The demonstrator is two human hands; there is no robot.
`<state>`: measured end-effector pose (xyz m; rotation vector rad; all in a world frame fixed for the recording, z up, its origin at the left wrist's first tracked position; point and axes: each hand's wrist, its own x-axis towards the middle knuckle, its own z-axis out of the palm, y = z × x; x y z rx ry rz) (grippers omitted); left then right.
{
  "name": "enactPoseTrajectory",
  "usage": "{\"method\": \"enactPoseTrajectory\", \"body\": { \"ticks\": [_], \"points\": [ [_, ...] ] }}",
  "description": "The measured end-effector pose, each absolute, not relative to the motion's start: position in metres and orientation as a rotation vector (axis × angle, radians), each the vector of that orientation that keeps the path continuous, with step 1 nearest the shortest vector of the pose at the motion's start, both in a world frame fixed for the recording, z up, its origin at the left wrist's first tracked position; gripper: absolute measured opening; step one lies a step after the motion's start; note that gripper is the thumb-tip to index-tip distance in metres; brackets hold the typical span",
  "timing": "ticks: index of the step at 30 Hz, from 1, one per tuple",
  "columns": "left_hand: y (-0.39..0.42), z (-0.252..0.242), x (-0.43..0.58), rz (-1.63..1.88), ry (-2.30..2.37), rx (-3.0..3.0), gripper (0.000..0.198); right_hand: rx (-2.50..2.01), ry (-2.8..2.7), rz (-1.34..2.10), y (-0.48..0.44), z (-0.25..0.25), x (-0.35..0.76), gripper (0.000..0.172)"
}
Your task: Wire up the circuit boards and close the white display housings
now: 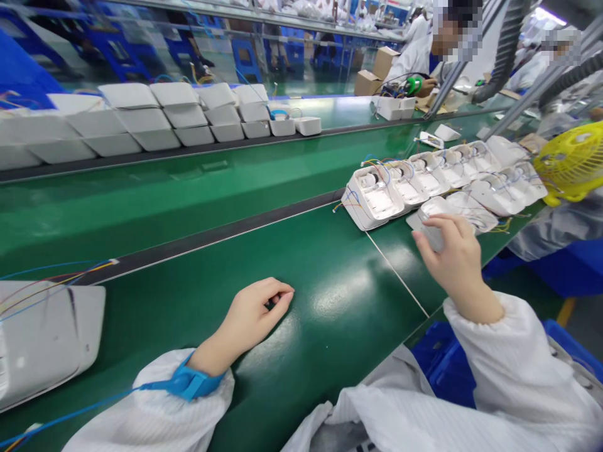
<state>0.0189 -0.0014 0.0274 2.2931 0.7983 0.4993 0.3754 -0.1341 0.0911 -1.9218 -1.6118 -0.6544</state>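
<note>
My left hand (257,314) rests over the green bench, its thumb and fingertips drawn together with nothing visible in them. A blue strap (195,381) with a cord circles that wrist. On the right, my right hand (452,257) hovers at the near white plastic housing (439,206), thumb and fingers apart. Whether the fingertips touch it I cannot tell. Beside it stands a row of open white housings (379,204) with coloured wires and round dark-rimmed parts inside. At the left edge lies another white housing (51,345), wires trailing over its top.
Stacked white housings (181,116) line the far side of the green conveyor (226,166). A yellow fan (572,163) stands at the right edge. Across the line, a person (419,59) in white handles a green-and-black item. Blue bins (445,361) sit below the bench edge.
</note>
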Motion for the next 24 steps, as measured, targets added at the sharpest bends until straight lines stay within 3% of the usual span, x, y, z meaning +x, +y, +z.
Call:
{"method": "enactPoseTrajectory", "body": {
  "ticks": [4, 9, 17, 24],
  "points": [
    [-0.002, 0.03, 0.021, 0.55, 0.877, 2.177, 0.023, -1.611, -2.014, -0.157, -0.076, 0.073, 0.316, 0.015],
    [-0.003, 0.03, 0.027, 0.664, 0.951, 2.087, 0.018, -1.389, -2.227, 0.461, 0.01, 0.031, 0.235, 0.02],
    [-0.006, 0.026, 0.022, 0.697, 0.864, 2.055, 0.015, -1.271, -2.279, 0.66, 0.047, 0.02, 0.199, 0.023],
    [-0.006, 0.026, 0.022, 0.677, 0.88, 2.055, 0.016, -1.289, -2.311, 0.577, 0.047, 0.015, 0.2, 0.025]
  ]
}}
